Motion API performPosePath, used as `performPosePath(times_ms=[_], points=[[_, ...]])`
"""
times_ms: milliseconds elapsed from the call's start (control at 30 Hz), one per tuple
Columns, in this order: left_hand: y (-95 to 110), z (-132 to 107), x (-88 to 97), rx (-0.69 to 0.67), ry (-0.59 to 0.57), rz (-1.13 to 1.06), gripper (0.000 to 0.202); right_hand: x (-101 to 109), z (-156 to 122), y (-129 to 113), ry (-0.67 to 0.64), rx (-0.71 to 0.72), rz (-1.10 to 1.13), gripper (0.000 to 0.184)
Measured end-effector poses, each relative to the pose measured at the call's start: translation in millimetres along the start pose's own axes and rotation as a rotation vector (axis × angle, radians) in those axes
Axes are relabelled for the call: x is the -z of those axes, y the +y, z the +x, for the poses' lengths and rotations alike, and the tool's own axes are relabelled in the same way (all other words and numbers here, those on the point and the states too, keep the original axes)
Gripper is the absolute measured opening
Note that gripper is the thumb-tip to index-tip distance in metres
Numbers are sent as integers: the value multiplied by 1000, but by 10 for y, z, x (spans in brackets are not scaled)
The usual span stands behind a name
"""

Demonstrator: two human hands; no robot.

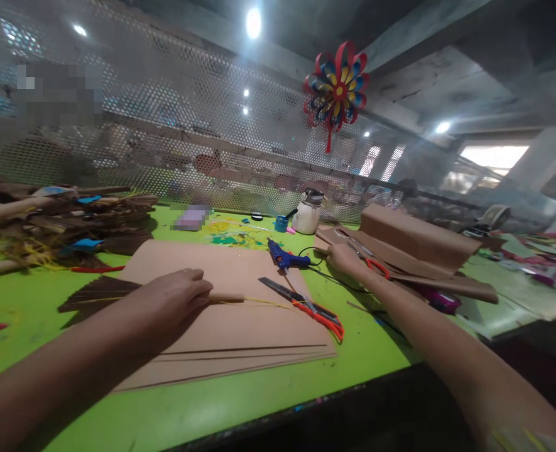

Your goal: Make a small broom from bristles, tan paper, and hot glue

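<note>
My left hand (176, 295) is closed on a folded brown paper fan (98, 295) with a stick handle (228, 299), held flat on a stack of brown card sheets (240, 339). Farther right, my right hand (346, 257) reaches to a pile of brown paper (414, 242) and closes around the handle of orange-handled scissors (376, 267) lying there. A second pair of orange-handled scissors (306, 304) lies on the green table (37, 314) between my hands. A blue glue gun (284, 257) rests just behind them.
Heaps of brown sticks and paper scraps (65, 220) fill the left of the table. A white jar (307, 213) and a small blue cup (281, 223) stand at the back by a perforated metal screen (164, 125). A paper pinwheel (337, 88) hangs above.
</note>
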State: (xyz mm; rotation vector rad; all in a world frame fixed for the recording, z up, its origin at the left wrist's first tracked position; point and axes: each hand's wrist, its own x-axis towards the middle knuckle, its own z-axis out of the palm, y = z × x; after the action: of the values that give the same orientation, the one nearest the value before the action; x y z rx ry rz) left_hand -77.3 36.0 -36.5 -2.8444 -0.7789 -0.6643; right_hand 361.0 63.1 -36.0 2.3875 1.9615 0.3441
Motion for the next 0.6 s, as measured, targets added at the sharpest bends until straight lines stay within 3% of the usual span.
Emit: performPosePath(times_ms=[133, 267, 367, 467, 533, 600], points=[[53, -1, 80, 98, -89, 31, 32, 94, -90, 156, 272, -109, 134, 22], [118, -6, 157, 100, -96, 22, 31, 362, -256, 338, 582, -215, 269, 30], [136, -14, 172, 99, -99, 12, 31, 592, -480, 321, 796, -233, 364, 33], [121, -26, 159, 98, -93, 17, 31, 835, -846, 67, 1095, -32, 466, 22], [106, -34, 157, 98, -80, 28, 33, 994, -1154, -201, 1177, 224, 455, 15], [96, -45, 178, 101, -75, 40, 34, 1125, -1460, -481, 1151, 417, 459, 6]])
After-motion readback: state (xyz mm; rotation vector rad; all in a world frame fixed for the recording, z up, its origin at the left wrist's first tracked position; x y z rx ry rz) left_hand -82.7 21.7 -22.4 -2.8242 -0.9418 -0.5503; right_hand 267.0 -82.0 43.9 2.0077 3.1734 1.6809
